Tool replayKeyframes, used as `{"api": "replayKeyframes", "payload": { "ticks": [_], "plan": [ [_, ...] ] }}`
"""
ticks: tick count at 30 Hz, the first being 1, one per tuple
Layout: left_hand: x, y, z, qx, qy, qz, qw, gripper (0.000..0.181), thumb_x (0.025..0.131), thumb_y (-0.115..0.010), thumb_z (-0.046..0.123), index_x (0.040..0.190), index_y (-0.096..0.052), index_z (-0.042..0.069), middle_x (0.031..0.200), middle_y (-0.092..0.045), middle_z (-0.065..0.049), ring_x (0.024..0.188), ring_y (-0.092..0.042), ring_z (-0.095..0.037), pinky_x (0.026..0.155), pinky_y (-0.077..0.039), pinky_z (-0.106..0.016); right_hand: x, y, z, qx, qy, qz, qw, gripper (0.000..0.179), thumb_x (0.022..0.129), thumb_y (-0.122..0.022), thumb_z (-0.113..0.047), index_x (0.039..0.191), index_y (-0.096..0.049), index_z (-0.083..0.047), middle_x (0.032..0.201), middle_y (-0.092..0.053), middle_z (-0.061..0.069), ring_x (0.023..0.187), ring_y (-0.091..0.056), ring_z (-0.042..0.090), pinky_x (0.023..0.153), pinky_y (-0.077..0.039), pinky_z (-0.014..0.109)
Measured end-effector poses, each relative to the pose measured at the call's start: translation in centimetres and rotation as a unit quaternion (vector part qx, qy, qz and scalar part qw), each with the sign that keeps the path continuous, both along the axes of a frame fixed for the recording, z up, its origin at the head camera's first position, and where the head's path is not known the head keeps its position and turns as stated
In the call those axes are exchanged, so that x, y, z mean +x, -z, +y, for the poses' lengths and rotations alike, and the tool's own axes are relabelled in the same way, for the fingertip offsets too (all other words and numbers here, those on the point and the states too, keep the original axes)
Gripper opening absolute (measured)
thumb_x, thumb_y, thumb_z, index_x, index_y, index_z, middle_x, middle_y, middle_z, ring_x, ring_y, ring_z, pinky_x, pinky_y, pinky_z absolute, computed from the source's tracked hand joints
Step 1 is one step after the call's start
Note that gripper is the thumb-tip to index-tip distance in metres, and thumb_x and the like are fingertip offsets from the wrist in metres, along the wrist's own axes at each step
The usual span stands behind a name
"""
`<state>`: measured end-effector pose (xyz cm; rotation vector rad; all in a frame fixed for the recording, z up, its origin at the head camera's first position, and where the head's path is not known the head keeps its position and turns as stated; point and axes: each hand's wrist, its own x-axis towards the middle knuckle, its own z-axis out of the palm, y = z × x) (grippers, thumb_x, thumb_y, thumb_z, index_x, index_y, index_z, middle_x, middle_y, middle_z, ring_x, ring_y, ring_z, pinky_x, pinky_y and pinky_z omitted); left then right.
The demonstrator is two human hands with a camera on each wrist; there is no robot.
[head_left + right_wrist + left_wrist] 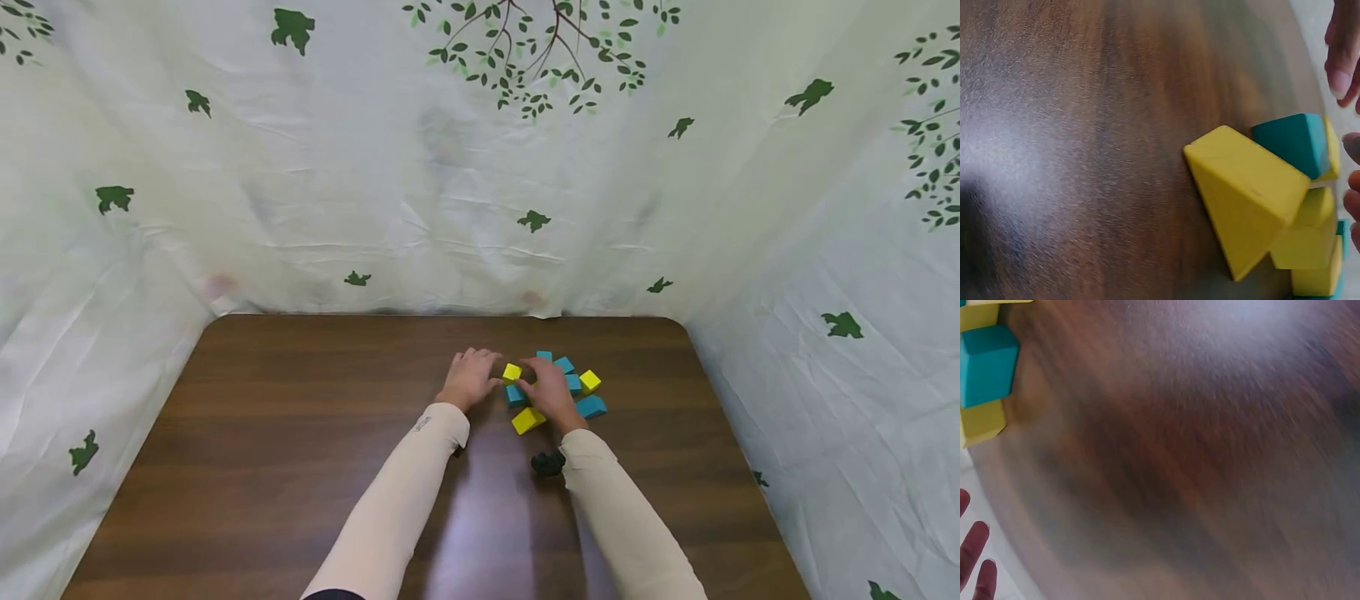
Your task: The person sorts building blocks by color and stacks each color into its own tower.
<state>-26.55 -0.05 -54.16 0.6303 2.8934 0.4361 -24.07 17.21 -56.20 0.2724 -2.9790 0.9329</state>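
Over the far middle of the table, my left hand (471,379) has its fingers loosely extended toward the blocks; nothing is seen in its grasp. Opposite it, my right hand (551,390) reaches over the group with thumb and fingers apart. A small yellow block (512,373) sits between the two hands, behind a blue block (515,395). Whether any fingertip touches it cannot be told. Closer to me lies a larger yellow wedge-shaped block (1247,187). In the left wrist view, fingertips (974,547) are spread beside a stack-like row with a blue block (988,369) and yellow ones.
Around the right hand lie more blocks: a blue one (592,407), a yellow one (590,382) and several blue ones farther back. The brown wooden table (300,467) meets a white leaf-printed cloth (360,167) at its far edge and sides.
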Motion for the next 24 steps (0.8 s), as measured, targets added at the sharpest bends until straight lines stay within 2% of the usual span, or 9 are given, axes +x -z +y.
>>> {"api": "replayKeyframes", "payload": {
  "ticks": [3,9,13,17,24],
  "plan": [
    [-0.2,0.7,0.2,-0.006,-0.01,0.002,0.9999,0.051,0.093,-0.065,0.03,0.14,-0.051,0.014,0.138,-0.053,-0.003,0.124,-0.048,-0.026,0.104,-0.035,-0.045,-0.1,0.2,-1.0,-0.018,0.02,-0.023,0.9994,0.038,0.092,-0.066,-0.016,0.126,-0.06,0.001,0.122,-0.062,0.015,0.111,-0.058,0.032,0.094,-0.046,0.045],
    [-0.7,1.7,0.6,-0.019,-0.008,0.017,0.9997,0.046,0.094,-0.063,0.028,0.137,-0.055,0.015,0.133,-0.058,-0.001,0.115,-0.053,-0.026,0.1,-0.039,-0.045,0.0,0.5,-2.6,-0.053,0.057,-0.022,0.9967,0.035,0.091,-0.068,-0.015,0.122,-0.063,0.001,0.118,-0.063,0.015,0.107,-0.059,0.031,0.091,-0.048,0.045],
    [-0.4,2.2,0.8,0.002,-0.011,0.023,0.9997,0.034,0.093,-0.065,0.026,0.125,-0.063,0.015,0.121,-0.065,-0.001,0.103,-0.056,-0.025,0.093,-0.042,-0.044,0.2,1.0,-2.9,-0.063,0.072,-0.035,0.9948,0.036,0.091,-0.067,-0.016,0.122,-0.062,0.001,0.118,-0.062,0.015,0.107,-0.059,0.031,0.092,-0.048,0.044],
    [-0.3,2.6,1.1,0.024,-0.02,0.027,0.9991,0.029,0.09,-0.068,0.024,0.117,-0.067,0.014,0.114,-0.068,-0.002,0.097,-0.057,-0.025,0.089,-0.044,-0.044,0.3,1.1,-2.8,-0.068,0.081,-0.041,0.9936,0.036,0.09,-0.068,-0.015,0.122,-0.063,0.0,0.119,-0.062,0.015,0.107,-0.059,0.031,0.092,-0.048,0.045],
    [-0.6,3.0,1.7,0.042,-0.027,0.03,0.9983,0.031,0.09,-0.069,0.024,0.118,-0.066,0.013,0.114,-0.068,-0.003,0.096,-0.057,-0.024,0.088,-0.045,-0.043,0.0,1.0,-2.3,-0.066,0.081,-0.033,0.994,0.037,0.089,-0.07,-0.014,0.123,-0.063,0.0,0.12,-0.062,0.015,0.11,-0.058,0.032,0.094,-0.047,0.046]
  ]
}}
